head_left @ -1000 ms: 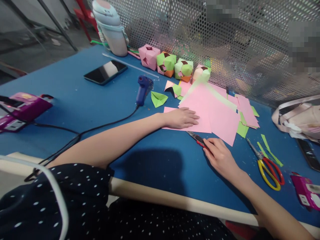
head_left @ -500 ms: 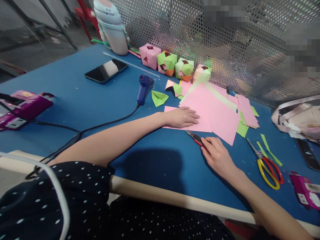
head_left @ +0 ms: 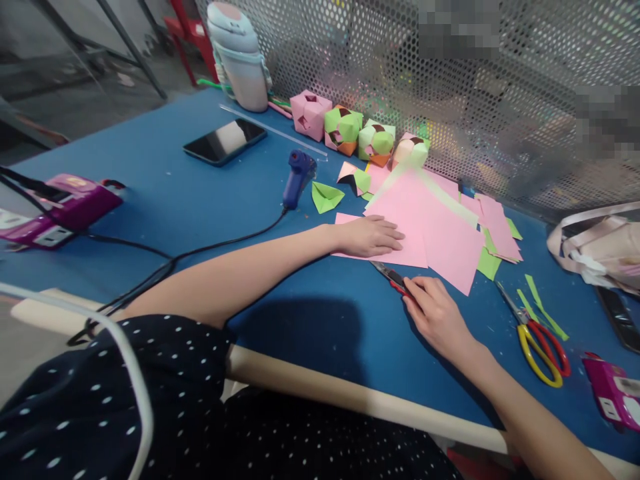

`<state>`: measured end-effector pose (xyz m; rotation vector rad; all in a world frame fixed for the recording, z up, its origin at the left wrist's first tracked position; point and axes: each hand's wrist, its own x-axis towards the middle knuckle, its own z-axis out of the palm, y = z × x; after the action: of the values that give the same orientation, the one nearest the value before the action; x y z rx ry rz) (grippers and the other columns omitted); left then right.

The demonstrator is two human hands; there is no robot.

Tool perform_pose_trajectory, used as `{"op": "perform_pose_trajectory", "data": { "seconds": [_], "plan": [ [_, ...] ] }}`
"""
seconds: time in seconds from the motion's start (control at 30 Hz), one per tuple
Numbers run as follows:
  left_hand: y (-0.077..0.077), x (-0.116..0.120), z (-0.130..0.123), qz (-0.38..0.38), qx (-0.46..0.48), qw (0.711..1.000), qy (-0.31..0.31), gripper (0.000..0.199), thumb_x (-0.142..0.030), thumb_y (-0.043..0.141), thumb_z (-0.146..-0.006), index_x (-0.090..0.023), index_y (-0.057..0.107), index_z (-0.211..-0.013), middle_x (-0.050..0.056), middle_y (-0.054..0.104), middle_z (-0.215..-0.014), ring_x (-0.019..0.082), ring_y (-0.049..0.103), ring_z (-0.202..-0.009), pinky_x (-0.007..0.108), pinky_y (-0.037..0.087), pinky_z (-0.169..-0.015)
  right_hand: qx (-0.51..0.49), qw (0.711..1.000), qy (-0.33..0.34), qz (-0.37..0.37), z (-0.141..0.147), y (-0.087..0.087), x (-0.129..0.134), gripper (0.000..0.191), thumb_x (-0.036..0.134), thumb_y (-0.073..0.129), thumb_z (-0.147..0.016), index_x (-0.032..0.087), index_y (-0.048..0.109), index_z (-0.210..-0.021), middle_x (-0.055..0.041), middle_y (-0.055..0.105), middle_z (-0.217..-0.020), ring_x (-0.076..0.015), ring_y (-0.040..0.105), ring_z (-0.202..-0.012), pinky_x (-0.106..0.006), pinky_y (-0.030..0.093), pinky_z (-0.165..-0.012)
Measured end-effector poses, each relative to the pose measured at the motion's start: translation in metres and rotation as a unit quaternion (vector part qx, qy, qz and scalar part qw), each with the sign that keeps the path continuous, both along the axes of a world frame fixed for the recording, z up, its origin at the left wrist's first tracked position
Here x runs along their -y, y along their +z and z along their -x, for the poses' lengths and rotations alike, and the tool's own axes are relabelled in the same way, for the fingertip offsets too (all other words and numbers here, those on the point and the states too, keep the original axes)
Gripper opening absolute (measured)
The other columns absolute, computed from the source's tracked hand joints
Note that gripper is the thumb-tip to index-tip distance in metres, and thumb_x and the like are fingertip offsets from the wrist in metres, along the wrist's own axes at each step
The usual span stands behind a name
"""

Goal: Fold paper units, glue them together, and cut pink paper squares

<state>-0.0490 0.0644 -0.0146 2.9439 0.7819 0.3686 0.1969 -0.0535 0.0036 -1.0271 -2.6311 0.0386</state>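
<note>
My left hand (head_left: 371,236) lies flat on a pink paper sheet (head_left: 413,252), fingers stretched out. Lower right of it, my right hand (head_left: 437,308) grips a red-and-black utility knife (head_left: 397,279), its silver blade pointing at the sheet's near edge. Whether the tip touches the paper I cannot tell. Overlapping on the right is a larger pink sheet (head_left: 453,243), with a pale green sheet edge (head_left: 453,195) showing behind it. Smaller pink pieces (head_left: 497,227) and green paper (head_left: 489,262) are stacked farther right.
Folded paper cubes (head_left: 311,115) line the metal mesh. A blue glue gun (head_left: 296,179), folded green piece (head_left: 327,197), phone (head_left: 225,141) and bottle (head_left: 243,63) stand left. Scissors (head_left: 543,350) and green strips (head_left: 545,310) lie right. A black cord (head_left: 225,245) passes behind my left forearm.
The whole view has shifted slightly, so the things at the left appear farther right. Both hands keep their places on the paper and the knife.
</note>
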Motion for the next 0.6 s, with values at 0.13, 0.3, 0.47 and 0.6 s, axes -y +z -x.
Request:
{"op": "perform_pose_trajectory", "data": {
  "seconds": [0.13,0.3,0.47,0.6],
  "plan": [
    [0.0010,0.0006,-0.0002,-0.004,0.013,1.000,-0.003,0.038,-0.035,0.037,-0.098,-0.029,0.058,-0.129,0.003,0.050,-0.143,0.024,0.041,-0.135,0.041,0.027,-0.110,0.002,1.000,0.003,-0.007,-0.0001,0.0001,0.0017,0.034,0.018,0.048,-0.094,0.006,0.056,-0.125,-0.0154,0.058,-0.106,-0.0240,0.051,-0.095,-0.039,0.051,-0.083],
    [0.0006,-0.0001,-0.0006,0.004,0.016,1.000,-0.002,0.037,-0.035,0.038,-0.098,-0.030,0.058,-0.128,0.002,0.050,-0.143,0.024,0.041,-0.135,0.041,0.027,-0.110,0.011,1.000,-0.001,-0.015,0.0027,0.0008,0.0027,0.035,0.017,0.048,-0.093,0.006,0.055,-0.125,-0.0156,0.059,-0.106,-0.0242,0.051,-0.093,-0.040,0.051,-0.082],
    [0.0023,0.0010,-0.0005,0.017,0.010,1.000,0.004,0.037,-0.035,0.038,-0.098,-0.030,0.057,-0.129,0.001,0.049,-0.144,0.023,0.040,-0.136,0.040,0.025,-0.111,0.025,0.999,0.005,-0.024,0.0035,0.0010,0.0021,0.035,0.017,0.047,-0.093,0.006,0.055,-0.125,-0.0160,0.059,-0.106,-0.0249,0.051,-0.093,-0.040,0.051,-0.081],
    [0.0026,0.0020,-0.0004,0.019,0.001,1.000,0.007,0.037,-0.035,0.037,-0.098,-0.030,0.057,-0.130,0.000,0.048,-0.146,0.022,0.038,-0.137,0.039,0.023,-0.112,0.024,0.999,0.006,-0.019,0.0030,0.0008,0.0021,0.035,0.018,0.047,-0.094,0.007,0.055,-0.126,-0.0160,0.059,-0.106,-0.0249,0.052,-0.094,-0.040,0.051,-0.082]
  ]
}}
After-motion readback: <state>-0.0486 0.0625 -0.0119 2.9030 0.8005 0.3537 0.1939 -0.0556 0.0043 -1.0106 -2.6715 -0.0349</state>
